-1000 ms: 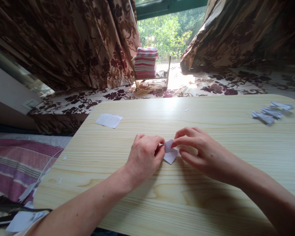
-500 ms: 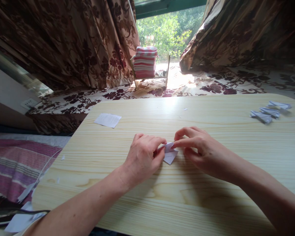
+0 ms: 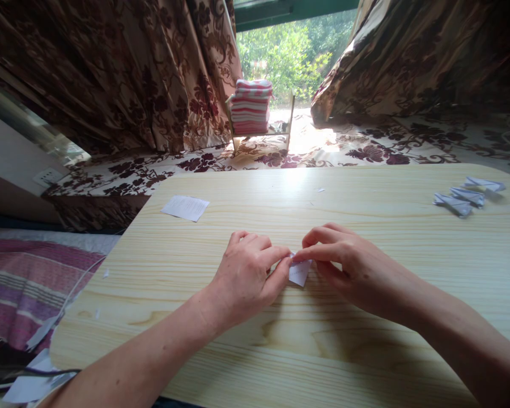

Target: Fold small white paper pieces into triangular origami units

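Note:
Between my hands, low over the middle of the table, is a small folded piece of white paper (image 3: 299,275) with faint print on it. My left hand (image 3: 255,269) pinches its left side between thumb and index finger. From the right, the fingertips of my right hand (image 3: 344,255) press on the paper's upper edge, with the thumb tucked beneath. The fingers of both hands cover the upper part of the paper, so its folds there are hidden.
A flat printed paper slip (image 3: 185,208) lies at the table's back left. Three folded paper pieces (image 3: 453,204) sit at the back right. Small paper scraps (image 3: 106,273) dot the pale wooden table (image 3: 238,362). Behind it, a small rack holds folded striped cloths (image 3: 250,106).
The paper's upper flap has gone down under my fingers. My left fingertips have moved slightly right, and my right fingertips have come in to meet them.

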